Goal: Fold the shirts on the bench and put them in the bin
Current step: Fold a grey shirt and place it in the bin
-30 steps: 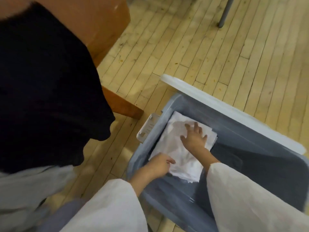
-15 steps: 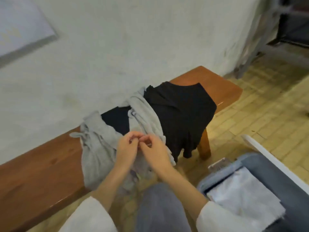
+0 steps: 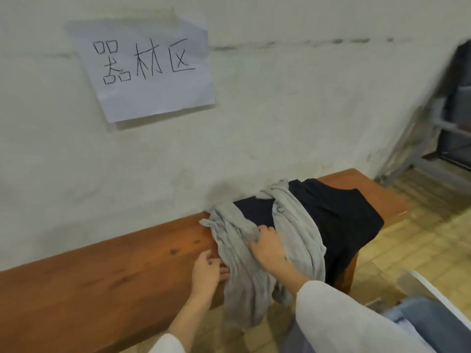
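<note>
Head view: looking down on a wooden bench set against a pale wall; every place below is given from that bench.

Grey shirt: crumpled and unfolded, heaped on the seat towards the bench's right end. Its lower part hangs over the front edge. It looks dropped there, not laid out.

Black shirt: on the seat just right of the grey one and partly under it. A twisted grey band crosses over it, and one side droops over the front edge near the bench's right end.

Bin: on the floor past the bench's right end, on the front side. Only a corner shows; its contents are not visible.

Right hand: palm down on the grey shirt over the seat, with the forearm reaching in from the bench's front in a pale sleeve. The fingers are spread fairly wide, tips bent a little into the cloth. They press rather than pinch, so far as shows. Probably it is pinning the heap so it does not slide off the front edge.

Left hand: low over the front of the seat, just left of the grey shirt, palm turned towards the cloth. The fingers are loosely curled with their tips at the shirt's left edge. Cannot tell whether they have hold of it.

Step in hand: probably freeing the grey shirt from the black one, to spread it on the seat left of the heap for folding.

Paper sign: on the wall above the bench, with handwritten characters.
</note>
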Motion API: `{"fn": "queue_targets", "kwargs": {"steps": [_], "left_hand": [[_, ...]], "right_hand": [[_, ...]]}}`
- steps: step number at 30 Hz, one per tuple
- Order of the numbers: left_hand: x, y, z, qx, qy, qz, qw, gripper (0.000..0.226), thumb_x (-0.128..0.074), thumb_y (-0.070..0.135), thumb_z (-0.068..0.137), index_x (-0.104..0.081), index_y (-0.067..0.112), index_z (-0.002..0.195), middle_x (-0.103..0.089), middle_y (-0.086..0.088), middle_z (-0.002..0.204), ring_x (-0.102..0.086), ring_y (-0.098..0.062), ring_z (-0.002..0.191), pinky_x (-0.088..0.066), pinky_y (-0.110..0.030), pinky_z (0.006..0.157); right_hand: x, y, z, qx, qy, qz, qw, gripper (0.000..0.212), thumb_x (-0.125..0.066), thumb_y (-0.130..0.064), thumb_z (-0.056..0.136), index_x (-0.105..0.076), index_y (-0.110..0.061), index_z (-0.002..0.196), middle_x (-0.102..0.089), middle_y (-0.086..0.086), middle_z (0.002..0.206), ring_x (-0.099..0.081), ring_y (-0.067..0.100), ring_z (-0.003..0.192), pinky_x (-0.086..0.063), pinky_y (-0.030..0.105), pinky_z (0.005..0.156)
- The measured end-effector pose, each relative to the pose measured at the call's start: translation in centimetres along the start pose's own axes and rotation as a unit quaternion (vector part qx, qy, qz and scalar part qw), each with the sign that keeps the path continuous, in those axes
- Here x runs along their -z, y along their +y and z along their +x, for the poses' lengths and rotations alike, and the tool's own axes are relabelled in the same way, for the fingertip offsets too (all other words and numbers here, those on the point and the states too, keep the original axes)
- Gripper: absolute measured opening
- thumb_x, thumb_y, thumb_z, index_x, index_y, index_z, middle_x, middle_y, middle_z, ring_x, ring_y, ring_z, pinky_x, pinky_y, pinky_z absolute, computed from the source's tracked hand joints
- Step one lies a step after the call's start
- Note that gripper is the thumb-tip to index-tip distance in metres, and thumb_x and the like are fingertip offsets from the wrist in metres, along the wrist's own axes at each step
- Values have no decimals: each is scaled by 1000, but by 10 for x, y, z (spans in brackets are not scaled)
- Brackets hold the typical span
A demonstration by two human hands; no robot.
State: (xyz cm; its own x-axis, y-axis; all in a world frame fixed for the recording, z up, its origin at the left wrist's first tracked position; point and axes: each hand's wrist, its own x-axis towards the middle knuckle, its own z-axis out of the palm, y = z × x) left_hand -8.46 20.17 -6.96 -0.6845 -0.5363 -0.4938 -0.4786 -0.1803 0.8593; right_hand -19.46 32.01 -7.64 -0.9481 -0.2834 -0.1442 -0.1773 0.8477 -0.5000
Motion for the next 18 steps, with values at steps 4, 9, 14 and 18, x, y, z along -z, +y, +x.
{"fn": "queue_targets", "kwargs": {"steps": [4,9,14,18], "left_hand": [[-4,21,8,136,-86,-234,959,30,-40,20,101,-52,-7,105,-57,-18,81,-49,-23,58,-40,-22,35],[21,27,7,107,-146,-153,971,18,-57,20,94,-61,7,83,-45,-3,54,-34,-12,42,-24,-19,37],[66,19,15,112,-101,-130,980,12,-52,11,95,-64,7,98,-43,-1,52,-31,-11,43,-22,-19,39],[90,19,19,86,-96,-205,970,17,-45,5,97,-61,2,101,-63,-14,81,-57,-29,73,-45,-35,64]], "right_hand": [[1,-29,5,-55,-6,144,988,25,-54,-26,90,-52,-10,72,-55,4,70,-53,19,64,-38,30,58],[-9,-50,3,-102,-60,279,953,28,-54,-19,91,-41,-13,67,-41,4,65,-40,15,60,-33,30,60],[-15,-74,-5,-213,-232,498,808,36,-69,-25,84,-68,2,109,-67,23,110,-65,36,104,-50,47,95],[-23,-106,-13,-227,-353,456,785,44,-76,-19,78,-65,0,117,-67,18,113,-65,31,106,-53,41,89]]}}
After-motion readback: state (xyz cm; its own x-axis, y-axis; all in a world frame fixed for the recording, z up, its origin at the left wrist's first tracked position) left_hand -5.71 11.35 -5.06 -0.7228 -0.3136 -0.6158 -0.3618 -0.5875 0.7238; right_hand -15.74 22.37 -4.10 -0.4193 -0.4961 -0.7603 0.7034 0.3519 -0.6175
